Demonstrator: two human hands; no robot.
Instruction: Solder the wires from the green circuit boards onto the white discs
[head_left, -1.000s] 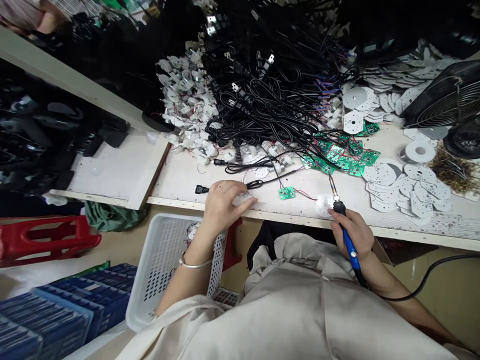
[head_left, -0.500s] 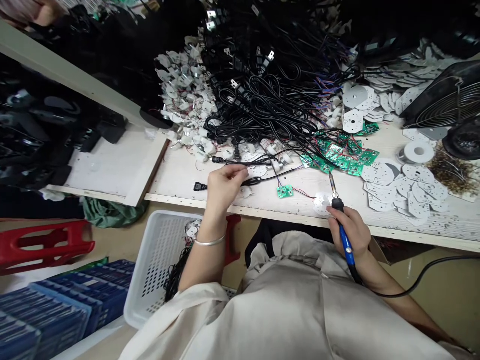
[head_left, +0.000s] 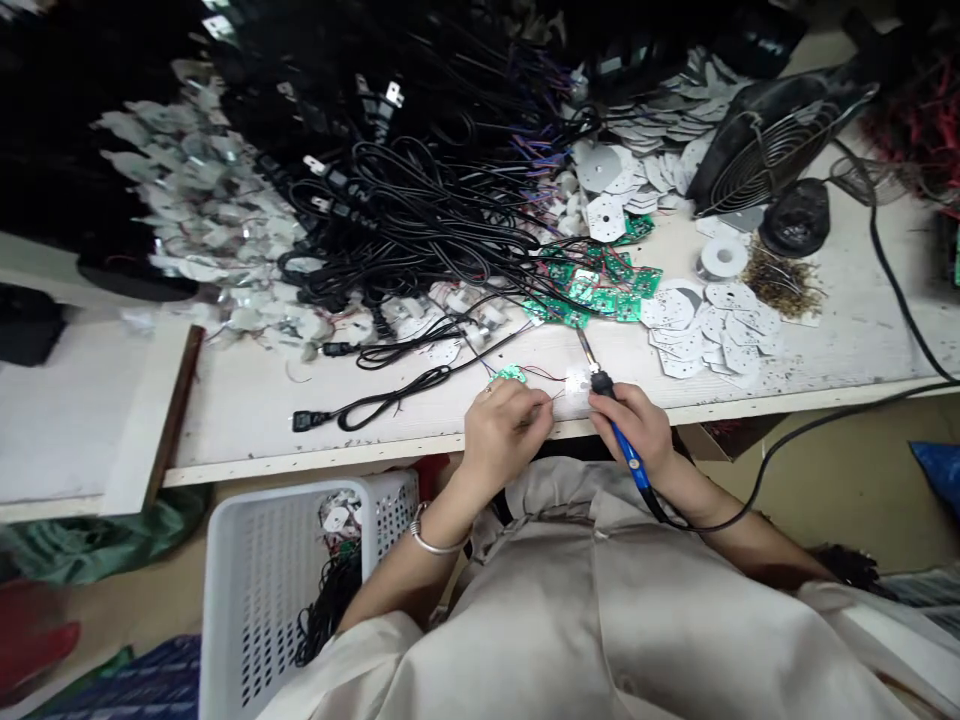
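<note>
My right hand (head_left: 637,425) is closed round a soldering iron (head_left: 628,450) with a blue handle, its metal tip angled up and away over the bench. Beneath the iron's front end lies a white perforated plate (head_left: 577,381), partly hidden by it. To the left of the plate, my left hand (head_left: 506,430) is pinched, and thin reddish wires stick out at its fingertips. Just beyond those knuckles sits a small green circuit board (head_left: 510,373), partly covered by the hand; red wires run from it toward the plate. A black power cord (head_left: 390,390) with a plug lies on the left.
Tangled black cords (head_left: 420,210) and white motor-like parts (head_left: 232,230) are heaped behind. Green boards (head_left: 600,290), white plates (head_left: 712,325), a solder spool (head_left: 722,257) and a black fan (head_left: 765,140) are at the right. A white basket (head_left: 247,560) stands below the bench edge.
My left hand has left the black cord and moved right, to thin wires beside the white plate. The right hand still grips the soldering iron. The whole view has swung right.
</note>
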